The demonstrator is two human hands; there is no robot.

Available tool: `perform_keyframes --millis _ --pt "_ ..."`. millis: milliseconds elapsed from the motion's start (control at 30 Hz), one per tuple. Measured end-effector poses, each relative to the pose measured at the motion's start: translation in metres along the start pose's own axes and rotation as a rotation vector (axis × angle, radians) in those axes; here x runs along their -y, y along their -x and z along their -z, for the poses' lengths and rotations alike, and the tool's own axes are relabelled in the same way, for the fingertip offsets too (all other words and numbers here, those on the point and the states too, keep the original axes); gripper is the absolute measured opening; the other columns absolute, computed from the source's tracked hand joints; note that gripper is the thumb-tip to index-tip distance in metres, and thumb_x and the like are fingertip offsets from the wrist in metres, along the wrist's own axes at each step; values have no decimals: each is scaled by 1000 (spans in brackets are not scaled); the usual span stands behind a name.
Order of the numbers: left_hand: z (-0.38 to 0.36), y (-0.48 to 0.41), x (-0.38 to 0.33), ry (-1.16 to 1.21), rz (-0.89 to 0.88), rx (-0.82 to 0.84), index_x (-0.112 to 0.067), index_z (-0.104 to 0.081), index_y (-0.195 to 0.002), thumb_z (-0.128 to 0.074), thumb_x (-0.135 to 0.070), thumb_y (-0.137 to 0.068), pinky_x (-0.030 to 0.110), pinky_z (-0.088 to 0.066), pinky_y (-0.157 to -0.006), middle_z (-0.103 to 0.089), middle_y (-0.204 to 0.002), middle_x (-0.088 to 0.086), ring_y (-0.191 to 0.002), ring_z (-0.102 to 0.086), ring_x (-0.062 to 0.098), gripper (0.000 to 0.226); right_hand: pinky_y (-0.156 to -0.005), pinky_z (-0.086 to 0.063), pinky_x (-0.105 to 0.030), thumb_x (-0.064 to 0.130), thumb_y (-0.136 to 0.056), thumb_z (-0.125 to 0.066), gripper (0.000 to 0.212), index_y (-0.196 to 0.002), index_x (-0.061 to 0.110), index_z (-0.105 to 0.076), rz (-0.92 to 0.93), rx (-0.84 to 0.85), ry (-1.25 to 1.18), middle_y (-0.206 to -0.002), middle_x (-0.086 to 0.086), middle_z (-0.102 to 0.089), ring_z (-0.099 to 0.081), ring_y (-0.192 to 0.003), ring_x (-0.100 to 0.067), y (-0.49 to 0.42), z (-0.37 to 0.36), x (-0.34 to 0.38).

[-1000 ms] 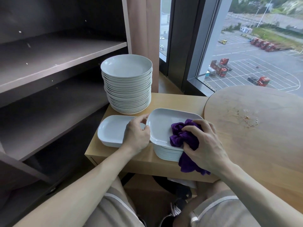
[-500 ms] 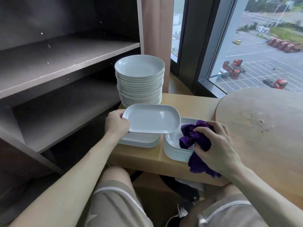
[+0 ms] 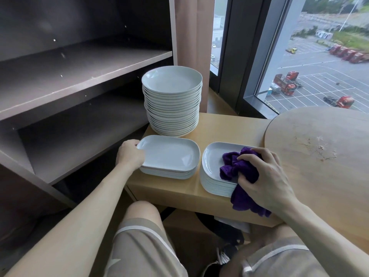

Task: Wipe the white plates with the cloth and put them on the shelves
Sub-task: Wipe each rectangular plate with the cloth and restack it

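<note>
My left hand (image 3: 129, 154) grips the left end of a white rectangular plate (image 3: 169, 152) that lies on top of a short pile of like plates (image 3: 167, 173) on the low wooden bench (image 3: 179, 194). My right hand (image 3: 265, 176) holds a bunched purple cloth (image 3: 238, 167) on the top plate of a second, taller pile of rectangular plates (image 3: 215, 182) to the right. The cloth's tail hangs over that pile's front edge. A tall stack of round white plates (image 3: 172, 100) stands behind.
Dark brown shelves (image 3: 79, 72) stand at the left, an upper board and a lower board (image 3: 79, 136), both bare. A round wooden table top (image 3: 323, 156) lies at the right. Windows and a curtain are behind the bench. My knees are below the bench edge.
My left hand lifted the top plate off the right pile, carried it left and set it down on the left pile. My right hand stayed with the cloth on the right pile.
</note>
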State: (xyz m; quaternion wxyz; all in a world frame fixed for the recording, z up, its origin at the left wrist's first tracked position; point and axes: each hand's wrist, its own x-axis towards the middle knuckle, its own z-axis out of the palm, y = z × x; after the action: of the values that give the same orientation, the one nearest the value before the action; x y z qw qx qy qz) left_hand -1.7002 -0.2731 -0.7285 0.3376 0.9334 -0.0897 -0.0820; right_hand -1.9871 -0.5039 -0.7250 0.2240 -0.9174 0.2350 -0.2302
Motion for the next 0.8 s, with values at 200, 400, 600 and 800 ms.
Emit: perform_keyframes --millis 200,400,600,800 --pt "-5 7 -9 -274 -44 60 -13 -6 -162 -55 -27 -93 50 -34 -113 -30 -163 12 -148 -30 33 86 -106 -41 -44 25 -81 -79 38 -118 28 -70 -21 28 3 -131 5 -54 -37 -131 -23 0 2 2" --pt "-5 16 -15 -392 -84 99 -14 -8 -161 -56 -32 -92 50 -30 -114 -33 -160 14 -146 -28 34 87 -109 -37 -42 42 -91 -62 34 -124 34 -64 -11 114 27 -135 11 -49 -34 -134 -21 -1 9 2" --pt "-42 64 -49 -79 -627 374 -30 -16 -162 -63 -59 -87 33 -17 -120 -27 -164 1 -151 -17 14 93 -114 -31 -40 41 -86 -41 46 -127 37 -63 0 190 40 -139 20 -50 -35 -134 -21 -5 12 0" --pt "-72 75 -48 -58 -596 591 -52 -2 -159 -72 -79 -71 43 -18 -127 -17 -168 -6 -154 -10 9 116 -101 -28 -27 39 -79 -43 47 -118 42 -67 -25 276 68 -131 31 -47 -33 -127 -14 -11 8 1"
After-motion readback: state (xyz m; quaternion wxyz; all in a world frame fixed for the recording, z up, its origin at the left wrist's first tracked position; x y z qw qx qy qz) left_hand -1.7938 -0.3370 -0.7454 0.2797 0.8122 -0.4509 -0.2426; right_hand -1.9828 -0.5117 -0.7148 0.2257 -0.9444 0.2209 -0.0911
